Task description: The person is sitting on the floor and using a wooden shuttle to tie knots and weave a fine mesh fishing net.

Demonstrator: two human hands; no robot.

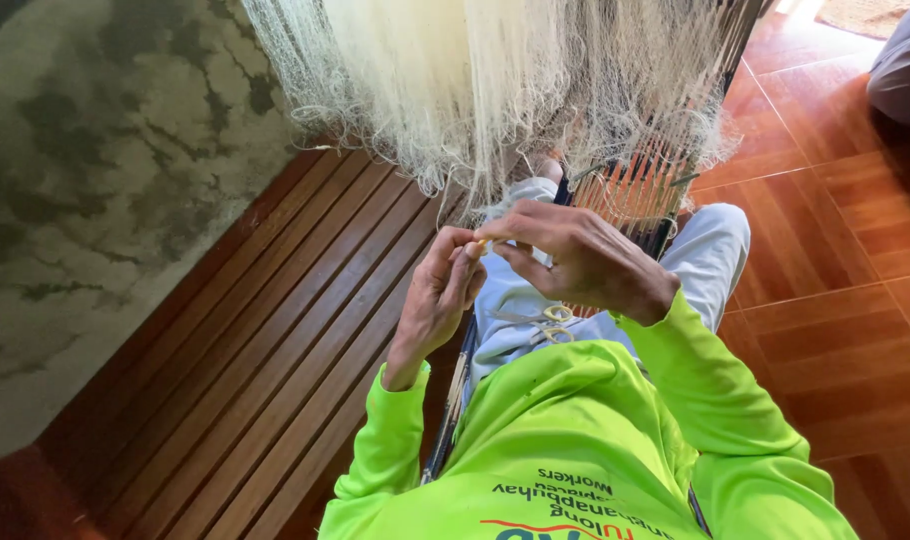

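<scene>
Hanging from the top centre of the frame, a mass of pale cream fishing net [475, 80] spreads wide and falls toward my lap, its lower edge ragged with loose strands. Left of it a mottled grey-green wall [95, 180] fills the upper left, and below that a slatted wooden floor [265, 360] runs diagonally to the bottom left. Reddish tiled floor [825, 250] covers the right side, where part of another person's grey clothing [905, 60] shows in the upper right corner.

My bright green long sleeves [575, 430] take up the bottom centre, with my pale trousers [705, 250] above them. A dark frame strung with taut threads [635, 190] stands between my knees, just under the net's fringe.

My right hand [590, 255] sits at the middle of the frame, fingers curled together, thumb and forefinger pinched on a small pale yellowish piece [485, 243]. My left hand [443, 290] is just beside it, fingertips closed on the same piece from below, so both hands meet there. Whether a strand of the net runs into that pinch I cannot tell.

On my lap below the hands lie pale-handled scissors [552, 322].
</scene>
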